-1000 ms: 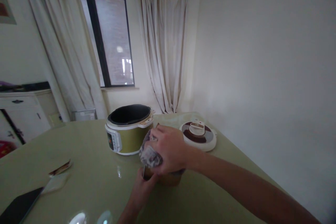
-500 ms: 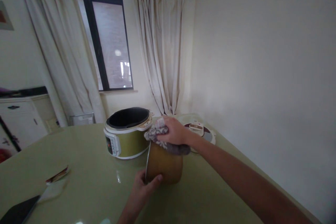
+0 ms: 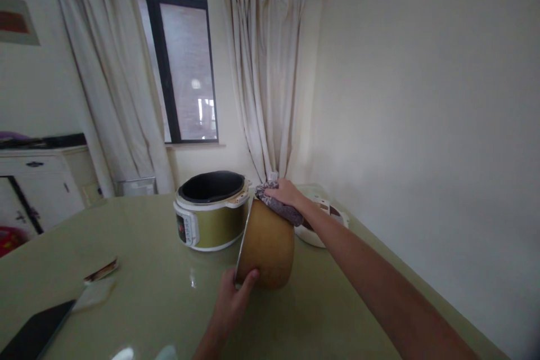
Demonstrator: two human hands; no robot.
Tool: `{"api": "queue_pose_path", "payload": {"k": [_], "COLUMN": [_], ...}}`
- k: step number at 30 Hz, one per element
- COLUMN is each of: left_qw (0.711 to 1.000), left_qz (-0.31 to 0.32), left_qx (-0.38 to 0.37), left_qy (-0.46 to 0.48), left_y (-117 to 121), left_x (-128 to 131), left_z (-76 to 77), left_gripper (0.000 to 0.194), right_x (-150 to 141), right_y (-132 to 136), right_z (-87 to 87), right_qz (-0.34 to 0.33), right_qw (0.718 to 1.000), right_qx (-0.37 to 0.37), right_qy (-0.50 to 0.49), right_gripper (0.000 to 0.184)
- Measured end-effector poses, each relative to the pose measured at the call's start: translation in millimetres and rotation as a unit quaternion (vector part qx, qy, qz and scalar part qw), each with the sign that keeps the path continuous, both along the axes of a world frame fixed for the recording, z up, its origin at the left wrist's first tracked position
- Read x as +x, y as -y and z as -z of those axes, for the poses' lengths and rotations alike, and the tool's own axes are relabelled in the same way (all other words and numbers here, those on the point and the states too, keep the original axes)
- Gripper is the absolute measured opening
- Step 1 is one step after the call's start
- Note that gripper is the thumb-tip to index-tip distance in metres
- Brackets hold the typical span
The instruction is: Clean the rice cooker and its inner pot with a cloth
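Note:
A golden-brown inner pot (image 3: 270,244) is tipped on its side above the table, its rim facing left. My left hand (image 3: 231,298) grips the lower rim, thumb on the outer wall and fingers inside. A grey patterned cloth (image 3: 282,211) lies over the upper side of the pot, pressed there by my right hand (image 3: 287,192), whose fingers close on it. Just behind and left of the pot stands the green and white electric cooker (image 3: 213,225) with its dark cavity uncovered. The cooker's lid (image 3: 314,233) rests on the table, partly hidden by my right forearm.
The glossy green table (image 3: 156,270) meets a bare wall on the right. At its left lie a dark flat object (image 3: 40,329) and a small packet (image 3: 101,270). Behind are curtains (image 3: 270,79), a window (image 3: 188,67) and a white cabinet (image 3: 37,185).
My right hand and the cloth have moved up along the pot's upper side, uncovering more of its wall. My left hand keeps its grip on the rim. The view has shifted slightly left.

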State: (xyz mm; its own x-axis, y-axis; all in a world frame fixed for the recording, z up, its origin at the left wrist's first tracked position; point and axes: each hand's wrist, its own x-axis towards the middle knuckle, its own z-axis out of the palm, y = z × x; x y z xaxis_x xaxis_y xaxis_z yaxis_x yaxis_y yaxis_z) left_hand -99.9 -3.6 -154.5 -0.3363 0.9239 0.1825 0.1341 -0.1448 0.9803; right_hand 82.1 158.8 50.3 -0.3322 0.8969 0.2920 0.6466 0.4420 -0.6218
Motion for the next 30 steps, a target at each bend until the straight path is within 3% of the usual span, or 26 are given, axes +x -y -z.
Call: {"api": "queue_pose_path", "payload": {"k": [2,4,8,11,14,16,19,23,26,30], "left_qw": [1.0,1.0,0.996,0.993,0.978,0.945,0.865,0.764,0.722,0.707], "left_qz": [-0.014,-0.004,0.021,0.047,0.098,0.117,0.133,0.163,0.161,0.13], "left_qx": [0.008,0.021,0.079,0.107,0.124,0.148,0.19,0.23,0.253,0.326], "left_qy": [0.001,0.01,0.027,-0.005,-0.133,-0.268,-0.446,-0.58,-0.624,-0.614], "left_y": [2.6,2.3,1.0,6.7,14.8,17.9,18.4,15.1,10.3,3.9], "left_x": [2.0,5.4,14.4,20.1,23.9,25.9,30.8,45.2,58.2,63.2], "left_z": [-2.9,-9.5,-24.9,-31.5,-36.6,-41.2,-49.5,-58.1,-58.0,-49.8], "left_gripper": [0.07,0.065,0.051,0.044,0.036,0.034,0.037,0.033,0.034,0.039], "right_x": [-4.7,-9.3,-6.0,15.4,49.6,74.9,109.2,131.7,122.3,86.7], "right_y": [24.0,55.0,116.2,141.8,149.1,148.7,147.5,151.3,151.4,130.1], "right_z": [4.3,15.0,53.1,78.6,87.9,87.0,81.0,65.6,51.9,46.9], "right_qz": [0.001,-0.034,-0.143,-0.168,-0.168,-0.147,-0.071,0.025,-0.018,-0.093], "right_qw": [0.999,0.989,0.919,0.9,0.919,0.938,0.951,0.932,0.933,0.933], "right_qx": [0.041,0.129,0.323,0.367,0.348,0.315,0.281,0.324,0.351,0.308], "right_qy": [0.017,0.062,0.173,0.165,0.078,0.001,-0.104,-0.161,-0.072,0.161], "right_gripper": [0.034,0.044,0.055,0.054,0.057,0.053,0.039,0.034,0.046,0.06]}}
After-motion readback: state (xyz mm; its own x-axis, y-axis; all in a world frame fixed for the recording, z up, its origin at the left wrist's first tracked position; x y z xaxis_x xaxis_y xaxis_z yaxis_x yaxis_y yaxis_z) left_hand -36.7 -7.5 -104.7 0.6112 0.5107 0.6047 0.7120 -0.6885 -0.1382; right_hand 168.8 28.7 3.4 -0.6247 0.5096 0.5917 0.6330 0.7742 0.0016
